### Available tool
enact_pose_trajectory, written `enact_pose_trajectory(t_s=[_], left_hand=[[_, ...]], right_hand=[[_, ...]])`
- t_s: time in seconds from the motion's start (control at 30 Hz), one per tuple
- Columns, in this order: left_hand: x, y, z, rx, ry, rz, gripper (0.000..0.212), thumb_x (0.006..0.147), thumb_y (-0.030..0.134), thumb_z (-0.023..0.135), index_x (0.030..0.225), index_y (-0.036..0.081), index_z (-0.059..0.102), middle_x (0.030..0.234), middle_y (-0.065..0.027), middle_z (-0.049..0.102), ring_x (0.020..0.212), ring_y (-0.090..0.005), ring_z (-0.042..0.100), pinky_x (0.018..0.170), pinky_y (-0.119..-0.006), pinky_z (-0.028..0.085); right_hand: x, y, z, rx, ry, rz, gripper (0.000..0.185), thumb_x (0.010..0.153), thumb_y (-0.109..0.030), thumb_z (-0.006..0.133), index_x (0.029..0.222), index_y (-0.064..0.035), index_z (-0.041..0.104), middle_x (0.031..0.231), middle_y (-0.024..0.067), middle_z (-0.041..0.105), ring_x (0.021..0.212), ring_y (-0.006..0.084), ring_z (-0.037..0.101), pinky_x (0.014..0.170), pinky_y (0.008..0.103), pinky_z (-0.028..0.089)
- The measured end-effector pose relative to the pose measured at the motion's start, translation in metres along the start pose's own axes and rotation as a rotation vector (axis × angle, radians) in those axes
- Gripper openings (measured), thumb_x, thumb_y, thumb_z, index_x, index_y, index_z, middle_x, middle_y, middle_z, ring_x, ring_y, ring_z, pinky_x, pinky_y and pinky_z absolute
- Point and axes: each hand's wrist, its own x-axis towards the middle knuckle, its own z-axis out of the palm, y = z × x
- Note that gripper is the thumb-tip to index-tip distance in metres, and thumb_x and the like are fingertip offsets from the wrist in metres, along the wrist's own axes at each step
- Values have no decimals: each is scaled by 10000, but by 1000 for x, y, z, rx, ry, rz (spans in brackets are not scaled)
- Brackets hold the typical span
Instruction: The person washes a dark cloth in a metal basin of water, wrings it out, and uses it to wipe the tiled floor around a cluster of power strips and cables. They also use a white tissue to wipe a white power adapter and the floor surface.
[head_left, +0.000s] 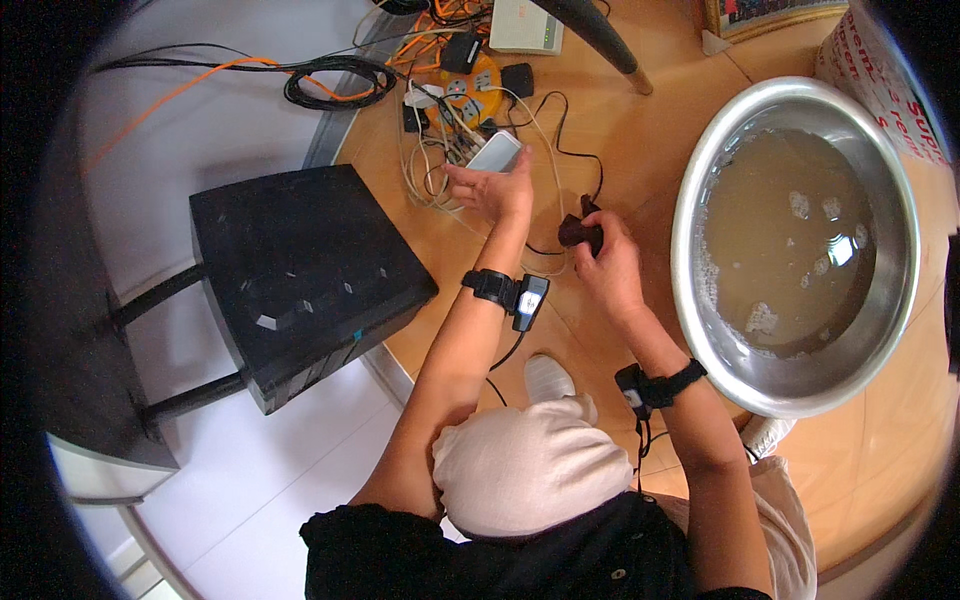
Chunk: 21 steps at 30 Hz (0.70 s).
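My left hand (495, 191) is around the near end of a flat white rectangular device (496, 152) with a grey face. The thumb lies along its right side and the fingers are on its left. Behind the device, plugs and cables crowd a round orange power strip (474, 86). My right hand (611, 262) pinches a dark brown, crumpled cloth (583, 231) just above the wood-look floor. A thin black cable (581, 154) runs down behind the cloth.
A large metal basin (686, 300) of murky, sudsy water stands to the right. A black box-shaped cabinet (315, 255) is at the left. A white router (525, 28), a coiled black cable (337, 82) and a dark furniture leg (607, 41) are at the far side.
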Motion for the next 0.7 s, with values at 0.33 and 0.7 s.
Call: enact_pose_trajectory(t_s=[0.33, 0.7], left_hand=[[9, -17, -22, -309, -144, -15, 1189, 602, 423, 760, 1407, -33, 13, 1256, -325, 273, 1173, -444, 335, 960, -512, 350], [10, -64, -93, -906, -434, -22, 910, 745, 234, 729, 1395, 7, 134, 1222, -159, 436, 1080, -235, 477, 906, -341, 392]], right_hand=[[2, -5, 3, 95, -11, -23, 222, 779, -56, 574, 990, -15, 521, 829, 162, 580, 735, 279, 576, 676, 351, 468], [29, -60, 52, 561, -40, 8, 169, 826, -155, 655, 930, -41, 587, 801, 41, 533, 647, 122, 523, 552, 253, 437]])
